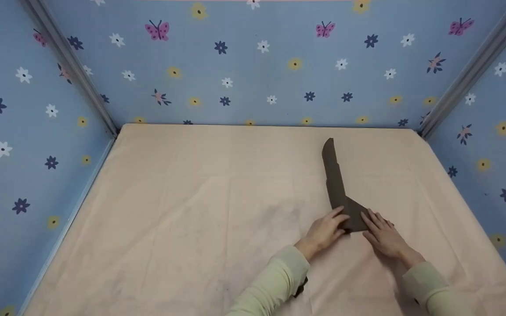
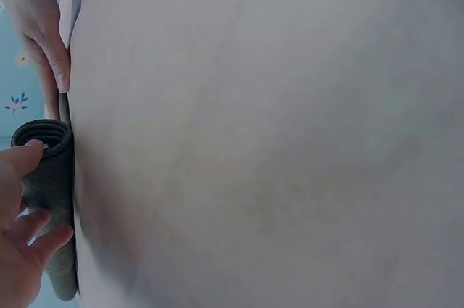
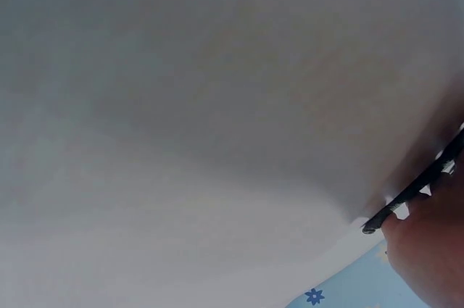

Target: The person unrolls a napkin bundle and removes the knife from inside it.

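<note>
A dark olive-brown cloth (image 1: 334, 180) lies on the table, with a long rolled arm pointing away and a flat, tapering flap to the right. My left hand (image 1: 325, 231) grips the near end of the roll. In the left wrist view, the thumb is at the coiled end of the rolled cloth (image 2: 58, 192) and the fingers lie along its side. On the flap rests my right hand (image 1: 387, 237), its fingers extended. The right wrist view shows only a thin dark edge of the cloth (image 3: 413, 190) beside that hand.
A pale peach sheet (image 1: 182, 210) with creases covers the table. Blue panels (image 1: 244, 57) printed with flowers and butterflies enclose the back and both sides, joined by grey corner posts (image 1: 472, 66).
</note>
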`<action>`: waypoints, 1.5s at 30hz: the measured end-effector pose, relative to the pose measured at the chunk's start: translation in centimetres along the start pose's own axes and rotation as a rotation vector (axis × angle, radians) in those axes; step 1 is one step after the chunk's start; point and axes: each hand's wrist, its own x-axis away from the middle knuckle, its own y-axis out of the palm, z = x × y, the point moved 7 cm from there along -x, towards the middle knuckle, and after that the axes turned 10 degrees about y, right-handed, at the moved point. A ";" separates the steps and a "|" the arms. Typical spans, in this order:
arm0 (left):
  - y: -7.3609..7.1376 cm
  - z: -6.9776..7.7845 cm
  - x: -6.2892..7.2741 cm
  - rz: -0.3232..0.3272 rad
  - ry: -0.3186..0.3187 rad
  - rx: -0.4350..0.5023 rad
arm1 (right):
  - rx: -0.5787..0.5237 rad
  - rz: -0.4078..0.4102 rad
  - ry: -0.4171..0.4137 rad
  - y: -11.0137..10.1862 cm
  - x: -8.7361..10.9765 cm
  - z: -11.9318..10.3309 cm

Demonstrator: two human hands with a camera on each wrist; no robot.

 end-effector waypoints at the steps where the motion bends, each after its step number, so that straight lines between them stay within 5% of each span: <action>1: 0.0 0.0 0.1 0.005 0.000 0.000 | 0.000 0.001 0.000 0.0 0.0 0.0; 17: -0.4 -0.5 0.9 0.061 -0.049 0.020 | -0.007 0.004 0.001 -0.1 0.0 0.0; 26: -0.4 -0.7 1.1 0.051 -0.076 0.013 | -0.102 0.018 -0.029 -0.7 -0.1 -0.1; 35: -0.9 -0.1 1.0 0.023 -0.045 -0.049 | -0.154 -0.047 0.042 -1.0 -0.3 0.3; 45: -0.8 0.6 0.2 0.012 -0.015 -0.107 | -0.222 0.013 0.086 -1.7 -1.0 -0.4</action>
